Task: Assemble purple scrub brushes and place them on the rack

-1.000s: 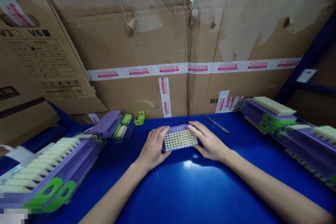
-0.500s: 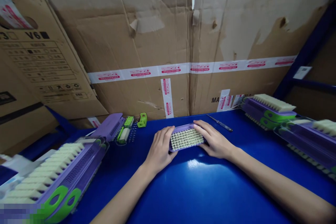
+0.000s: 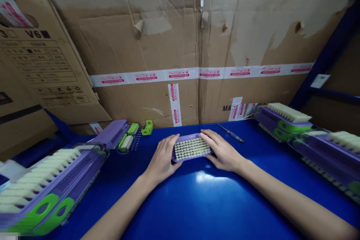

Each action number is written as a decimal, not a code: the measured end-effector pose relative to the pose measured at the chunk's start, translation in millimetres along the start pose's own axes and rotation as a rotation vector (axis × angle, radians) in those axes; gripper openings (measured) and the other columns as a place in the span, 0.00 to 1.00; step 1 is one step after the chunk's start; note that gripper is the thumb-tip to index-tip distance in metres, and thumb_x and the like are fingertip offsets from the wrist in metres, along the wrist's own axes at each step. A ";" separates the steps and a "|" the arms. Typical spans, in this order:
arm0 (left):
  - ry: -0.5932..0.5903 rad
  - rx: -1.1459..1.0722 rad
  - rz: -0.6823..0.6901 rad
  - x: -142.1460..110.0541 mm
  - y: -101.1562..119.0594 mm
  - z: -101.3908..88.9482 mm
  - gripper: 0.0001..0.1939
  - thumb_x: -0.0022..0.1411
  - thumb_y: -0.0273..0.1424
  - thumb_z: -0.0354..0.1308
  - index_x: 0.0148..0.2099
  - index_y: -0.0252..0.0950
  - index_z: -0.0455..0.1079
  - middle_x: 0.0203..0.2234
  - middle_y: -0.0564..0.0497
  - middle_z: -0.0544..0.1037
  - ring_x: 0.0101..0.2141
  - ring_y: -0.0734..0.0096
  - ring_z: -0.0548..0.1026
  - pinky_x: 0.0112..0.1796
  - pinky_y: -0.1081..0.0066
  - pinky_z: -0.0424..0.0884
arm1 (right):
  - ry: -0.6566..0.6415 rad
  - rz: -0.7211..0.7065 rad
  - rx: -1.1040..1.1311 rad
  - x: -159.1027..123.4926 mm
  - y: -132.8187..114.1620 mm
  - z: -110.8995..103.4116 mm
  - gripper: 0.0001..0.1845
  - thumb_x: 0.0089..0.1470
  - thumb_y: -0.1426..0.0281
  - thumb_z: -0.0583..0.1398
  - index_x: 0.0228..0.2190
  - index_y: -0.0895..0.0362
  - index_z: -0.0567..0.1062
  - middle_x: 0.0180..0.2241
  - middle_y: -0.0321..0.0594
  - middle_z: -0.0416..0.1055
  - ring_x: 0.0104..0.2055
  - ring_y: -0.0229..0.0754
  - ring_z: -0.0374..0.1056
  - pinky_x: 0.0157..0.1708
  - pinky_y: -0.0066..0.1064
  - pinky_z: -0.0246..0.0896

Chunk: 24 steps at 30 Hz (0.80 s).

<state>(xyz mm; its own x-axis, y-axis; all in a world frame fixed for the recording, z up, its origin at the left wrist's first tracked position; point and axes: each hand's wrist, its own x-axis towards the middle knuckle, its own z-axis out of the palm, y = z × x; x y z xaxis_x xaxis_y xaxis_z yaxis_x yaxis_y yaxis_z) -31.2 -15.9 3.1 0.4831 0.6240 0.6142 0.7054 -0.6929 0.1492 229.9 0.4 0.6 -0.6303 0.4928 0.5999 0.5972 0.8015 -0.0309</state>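
Observation:
A purple brush head with rows of cream bristles [image 3: 191, 148] is held between both hands over the blue tabletop [image 3: 180, 202]. Its bristle side faces me. My left hand [image 3: 163, 156] grips the left end, thumb below and fingers over the top edge. At the right end, my right hand [image 3: 223, 150] is closed in the same way. The back of the brush head and some fingertips are hidden. Beyond my right hand lies a thin screwdriver [image 3: 230, 133] with a clear handle.
Purple-and-green brushes [image 3: 56, 185] lie stacked at left, with more brushes [image 3: 284, 120] at right. A purple panel [image 3: 114, 134], small green parts [image 3: 126, 138], a green bracket [image 3: 147, 128] and several springs [image 3: 136, 141] lie at back left. Cardboard [image 3: 152, 52] walls the back.
The whole view has shifted slightly, so most things appear a little further left. Both hands keep their hold on the brush head, which looks nearly the same in tilt.

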 end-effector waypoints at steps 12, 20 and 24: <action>-0.121 -0.248 -0.210 -1.0 2.3 -4.6 0.46 0.47 0.36 0.66 0.63 0.41 0.44 0.57 0.41 0.62 0.56 0.53 0.63 0.55 0.50 0.59 | -0.057 0.047 0.169 -1.8 -5.0 -7.1 0.41 0.54 0.68 0.58 0.62 0.57 0.44 0.58 0.57 0.55 0.61 0.55 0.53 0.56 0.51 0.56; -0.240 -0.359 -0.415 3.3 2.9 -5.7 0.50 0.42 0.40 0.68 0.63 0.44 0.46 0.55 0.44 0.65 0.53 0.53 0.66 0.52 0.52 0.63 | -0.174 0.138 0.272 -3.2 -2.8 -6.8 0.42 0.54 0.66 0.58 0.63 0.59 0.43 0.61 0.57 0.53 0.62 0.56 0.52 0.57 0.52 0.53; -0.228 -0.359 -0.410 3.2 1.4 -3.9 0.46 0.44 0.40 0.67 0.62 0.44 0.49 0.57 0.44 0.64 0.54 0.54 0.66 0.53 0.54 0.62 | -0.162 0.170 0.283 -3.9 -3.1 -4.4 0.43 0.54 0.65 0.58 0.63 0.59 0.42 0.61 0.57 0.53 0.61 0.56 0.53 0.57 0.52 0.53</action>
<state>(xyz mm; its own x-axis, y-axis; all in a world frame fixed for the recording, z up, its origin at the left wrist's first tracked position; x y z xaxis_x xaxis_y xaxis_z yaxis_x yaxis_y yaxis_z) -30.7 -16.3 8.3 0.3356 0.9011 0.2747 0.6576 -0.4329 0.6167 232.7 -5.5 1.9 -0.6177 0.6561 0.4336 0.5539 0.7543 -0.3524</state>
